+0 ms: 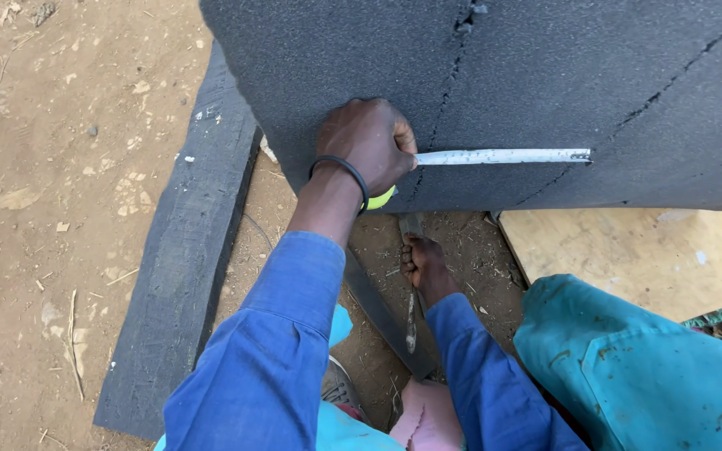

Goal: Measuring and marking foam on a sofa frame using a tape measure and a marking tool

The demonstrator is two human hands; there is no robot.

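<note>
Against the big dark grey foam slab (545,92), a white tape-measure blade (503,156) lies flat, running rightward from the left hand (367,146), which is closed around the yellow-green tape case (381,199). Below, near the dirt ground (60,209), the right hand (422,263) grips a worn metal blade (411,321) under the slab's lower edge. If the left grip loosens, the tape could snap back or slide off its line. A dark plank (185,267) lies beside them.
</note>
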